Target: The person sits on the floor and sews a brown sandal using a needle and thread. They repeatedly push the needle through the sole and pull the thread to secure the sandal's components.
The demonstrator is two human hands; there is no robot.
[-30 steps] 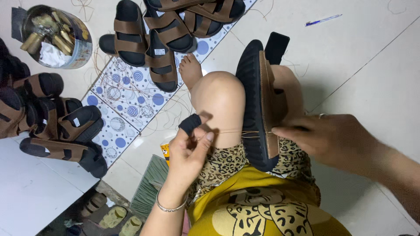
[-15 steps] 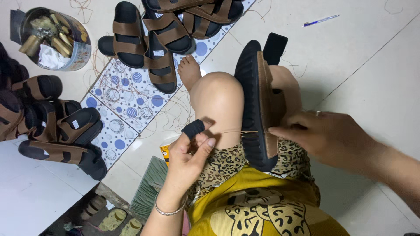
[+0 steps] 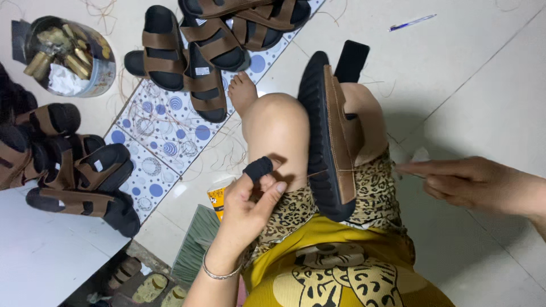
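Note:
A black-soled sandal with a brown upper point(image 3: 323, 136) stands on edge, clamped between my bare knees. My left hand point(image 3: 250, 202) rests against my left knee, with a black guard point(image 3: 259, 168) on its forefinger. It pinches a thin tan thread point(image 3: 310, 173) that runs to the sandal's stitched edge. My right hand point(image 3: 469, 183) is off to the right, well apart from the sandal. Its fingers are pinched together on the other run of thread; I cannot make out a needle.
Several brown-strapped black sandals lie at the top point(image 3: 210, 34) and in a pile at the left point(image 3: 74, 170). A round tin of spools point(image 3: 68, 54) stands at top left. A dotted patterned mat point(image 3: 165, 128), a blue pen point(image 3: 412, 21), a white board point(image 3: 45, 250) and a small yellow box point(image 3: 218, 198) lie around.
My right hand has drawn away from the sandal to the right, pulling thread through. My left hand stays by the knee, still pinching the thread.

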